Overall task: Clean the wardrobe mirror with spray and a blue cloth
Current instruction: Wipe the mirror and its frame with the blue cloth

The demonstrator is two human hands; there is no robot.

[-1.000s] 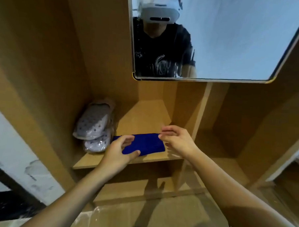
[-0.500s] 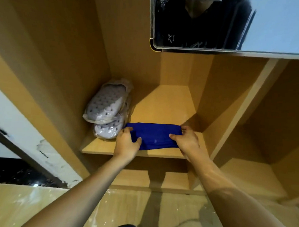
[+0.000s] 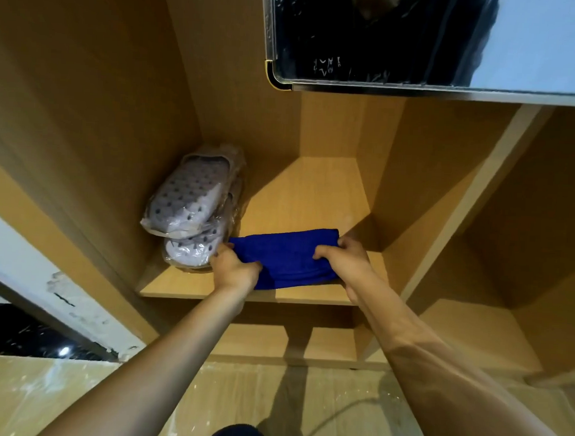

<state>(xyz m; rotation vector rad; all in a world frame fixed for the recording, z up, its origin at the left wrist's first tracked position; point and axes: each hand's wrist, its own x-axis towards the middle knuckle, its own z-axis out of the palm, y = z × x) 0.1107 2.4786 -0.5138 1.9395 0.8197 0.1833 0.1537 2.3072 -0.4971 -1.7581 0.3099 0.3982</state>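
Observation:
A folded blue cloth [image 3: 287,255] lies on a low wooden shelf [image 3: 191,284] inside the wardrobe. My left hand [image 3: 234,268] grips the cloth's left end, thumb on top. My right hand [image 3: 347,260] grips its right end with curled fingers. The wardrobe mirror [image 3: 534,44] hangs above at the top right, with a metal frame, and reflects a person in a dark shirt. No spray bottle is in view.
A pair of grey perforated clogs in a clear plastic bag [image 3: 191,210] lies on the shelf, just left of the cloth. A vertical wooden divider [image 3: 458,205] separates a second compartment on the right. A pale floor [image 3: 271,405] lies below.
The view has tilted down and drawn closer to the shelf. Both hands went from hovering at the cloth's ends to gripping them.

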